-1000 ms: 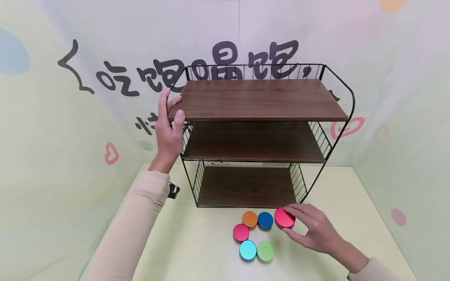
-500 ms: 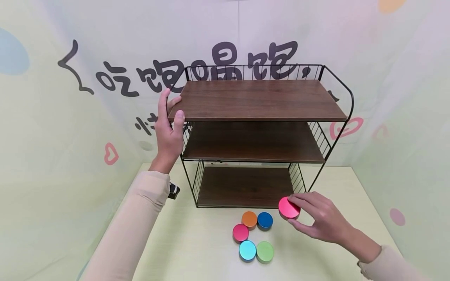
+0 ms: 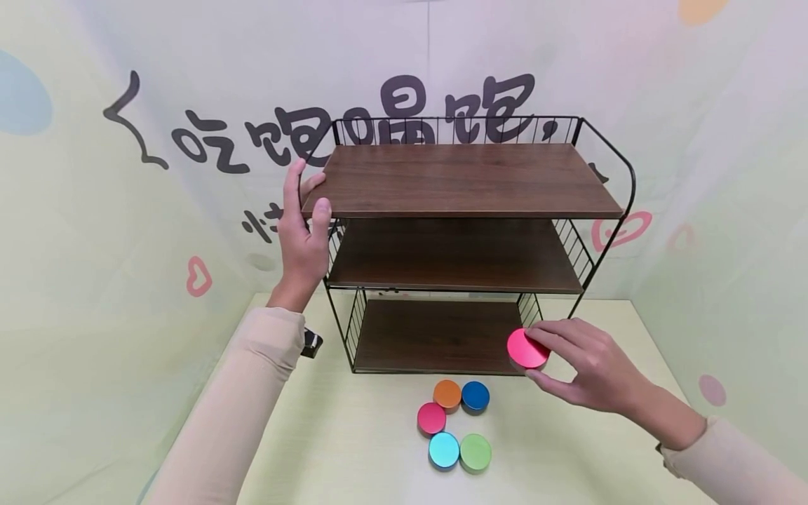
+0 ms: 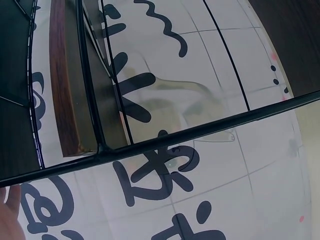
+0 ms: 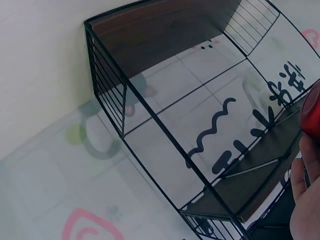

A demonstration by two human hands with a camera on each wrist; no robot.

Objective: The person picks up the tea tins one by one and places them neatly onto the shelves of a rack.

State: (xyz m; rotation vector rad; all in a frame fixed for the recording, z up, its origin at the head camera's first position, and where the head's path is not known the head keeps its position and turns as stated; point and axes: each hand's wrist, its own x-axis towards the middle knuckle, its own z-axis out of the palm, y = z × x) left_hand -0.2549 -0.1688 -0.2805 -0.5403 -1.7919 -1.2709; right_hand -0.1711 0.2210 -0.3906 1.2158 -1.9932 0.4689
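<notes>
In the head view my right hand (image 3: 596,365) pinches a bright pink-red round tin (image 3: 526,348) between thumb and fingers, held up off the table before the lower right corner of the rack. The same tin (image 5: 312,115) shows red at the right edge of the right wrist view. My left hand (image 3: 304,242) grips the upper left side of a three-tier shelf rack (image 3: 467,179), thumb at the front of the top board. In the left wrist view only part of that hand (image 4: 9,215) shows, beside the black frame.
On the table (image 3: 353,449) before the rack stand an orange tin (image 3: 447,394), a dark blue tin (image 3: 475,396), a crimson tin (image 3: 432,418), a cyan tin (image 3: 444,449) and a green tin (image 3: 475,452). Printed fabric walls (image 3: 126,245) surround the table.
My right hand has lifted the pink-red tin from beside the blue one, up and slightly right toward the rack. The left hand and the other tins have stayed put.
</notes>
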